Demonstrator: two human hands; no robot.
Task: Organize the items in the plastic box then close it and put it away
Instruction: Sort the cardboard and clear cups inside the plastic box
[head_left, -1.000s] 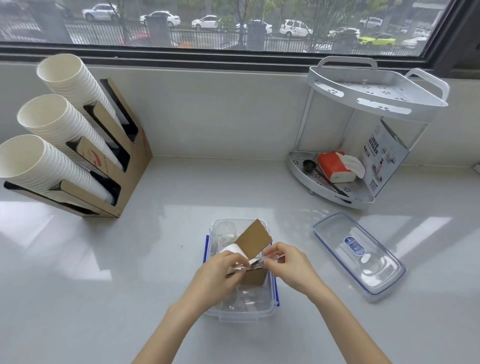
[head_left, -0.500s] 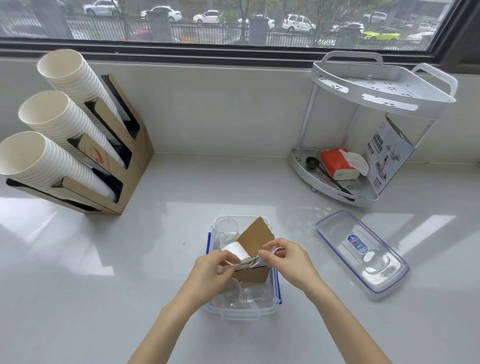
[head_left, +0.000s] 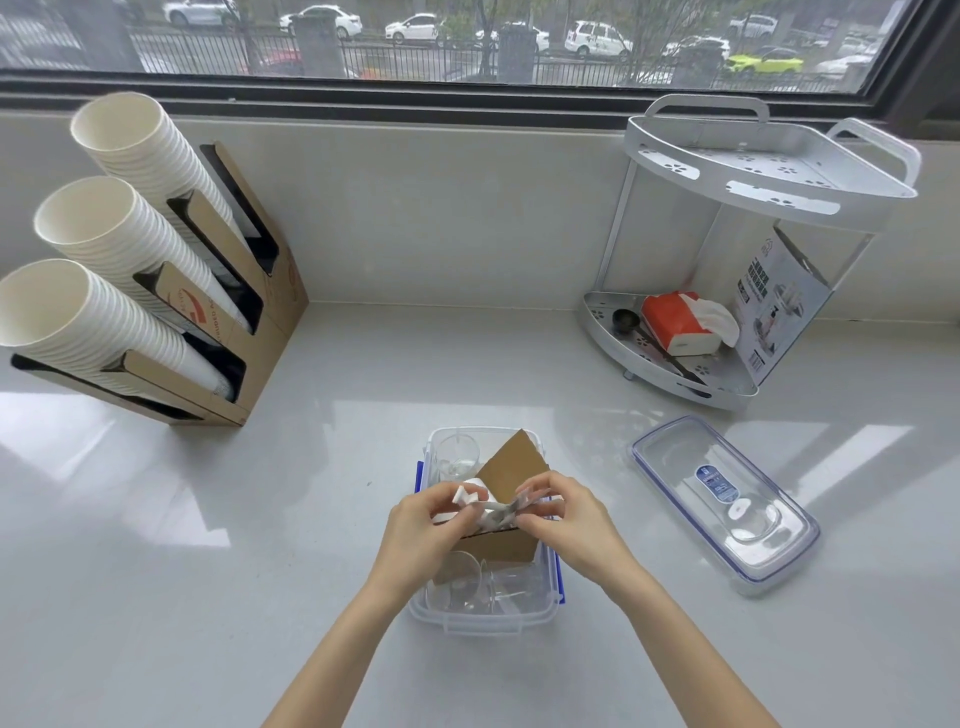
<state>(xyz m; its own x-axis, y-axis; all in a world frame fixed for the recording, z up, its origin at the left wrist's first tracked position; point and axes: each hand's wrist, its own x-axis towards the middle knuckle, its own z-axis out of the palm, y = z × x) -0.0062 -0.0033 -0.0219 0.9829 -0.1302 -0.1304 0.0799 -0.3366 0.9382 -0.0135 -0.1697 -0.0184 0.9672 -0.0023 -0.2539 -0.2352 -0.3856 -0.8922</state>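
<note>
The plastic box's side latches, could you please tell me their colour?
Blue, on the plastic box in the head view.

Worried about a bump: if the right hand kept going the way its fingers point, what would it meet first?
Probably the left hand: the right hand points leftward across the crumpled wrapper both pinch.
</note>
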